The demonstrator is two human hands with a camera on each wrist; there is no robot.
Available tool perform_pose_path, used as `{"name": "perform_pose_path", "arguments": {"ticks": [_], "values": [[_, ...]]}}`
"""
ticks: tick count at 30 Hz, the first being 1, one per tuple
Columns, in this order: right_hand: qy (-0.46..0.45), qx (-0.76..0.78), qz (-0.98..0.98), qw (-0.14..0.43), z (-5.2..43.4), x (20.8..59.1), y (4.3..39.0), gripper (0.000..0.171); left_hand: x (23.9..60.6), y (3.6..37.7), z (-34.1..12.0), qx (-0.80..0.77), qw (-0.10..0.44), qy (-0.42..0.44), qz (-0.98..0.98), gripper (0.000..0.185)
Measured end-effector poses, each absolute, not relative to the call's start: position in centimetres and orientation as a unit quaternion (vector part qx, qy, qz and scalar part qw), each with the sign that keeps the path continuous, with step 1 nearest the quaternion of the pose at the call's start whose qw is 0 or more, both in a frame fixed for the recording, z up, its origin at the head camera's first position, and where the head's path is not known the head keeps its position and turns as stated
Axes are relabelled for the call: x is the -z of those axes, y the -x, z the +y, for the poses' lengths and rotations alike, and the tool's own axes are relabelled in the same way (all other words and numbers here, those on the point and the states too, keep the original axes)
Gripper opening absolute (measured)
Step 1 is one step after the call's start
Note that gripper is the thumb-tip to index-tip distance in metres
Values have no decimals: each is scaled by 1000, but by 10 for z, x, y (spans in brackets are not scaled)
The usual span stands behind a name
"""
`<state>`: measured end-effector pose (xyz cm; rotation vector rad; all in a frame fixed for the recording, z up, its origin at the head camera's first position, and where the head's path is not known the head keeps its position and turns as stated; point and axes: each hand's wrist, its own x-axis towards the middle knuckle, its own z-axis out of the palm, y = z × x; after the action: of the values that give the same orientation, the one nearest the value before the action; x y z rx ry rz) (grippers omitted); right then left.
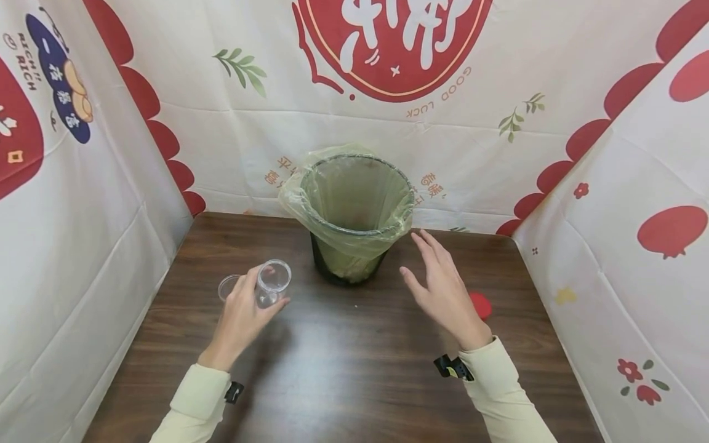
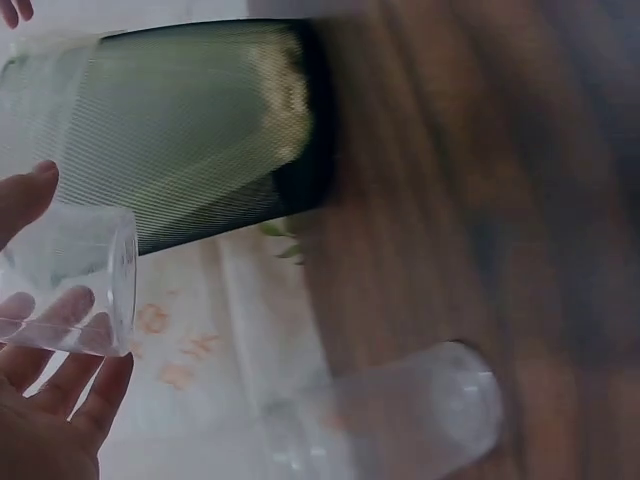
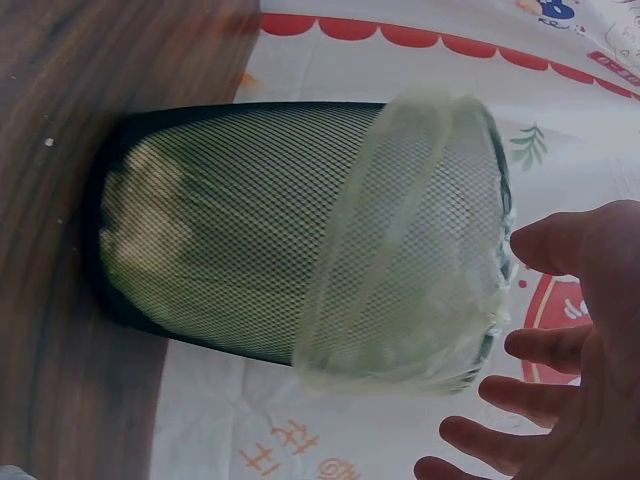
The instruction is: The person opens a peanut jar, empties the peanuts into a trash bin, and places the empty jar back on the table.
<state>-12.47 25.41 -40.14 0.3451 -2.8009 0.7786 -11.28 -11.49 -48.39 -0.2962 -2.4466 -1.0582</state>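
Note:
My left hand [image 1: 239, 320] grips a clear plastic jar [image 1: 274, 278] above the table's left side, its round rim facing up. Thumb and fingers wrap the jar's sides in the left wrist view. Just beyond that hand stands a second clear jar [image 2: 465, 400], partly hidden by the hand in the head view. My right hand [image 1: 443, 298] holds nothing, fingers spread in the air to the right of a mesh trash bin [image 3: 250, 240]. A pale green bag [image 1: 382, 240] lines the bin and folds over its rim. Beside the right wrist lies a red round lid [image 1: 480, 306], partly covered.
The bin stands at the back middle of the dark wooden table [image 1: 332, 369]. Close behind it hangs a printed cloth [image 1: 310, 132], with more cloth along the left and right sides. A tiny white speck [image 1: 356, 306] lies in front of the bin.

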Motion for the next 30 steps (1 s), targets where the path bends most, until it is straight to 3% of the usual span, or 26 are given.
{"name": "perform_pose_path", "arguments": {"ticks": [8, 19, 30], "values": [[-113, -268, -953, 84, 254, 415, 120, 73, 510, 110, -114, 418, 220, 76, -878, 73], [-116, -267, -954, 72, 249, 431, 113, 73, 534, 113, -105, 470, 97, -15, -877, 67], [-106, -257, -959, 59, 251, 446, 106, 74, 554, 121, -101, 437, 82, -24, -895, 70]]}}
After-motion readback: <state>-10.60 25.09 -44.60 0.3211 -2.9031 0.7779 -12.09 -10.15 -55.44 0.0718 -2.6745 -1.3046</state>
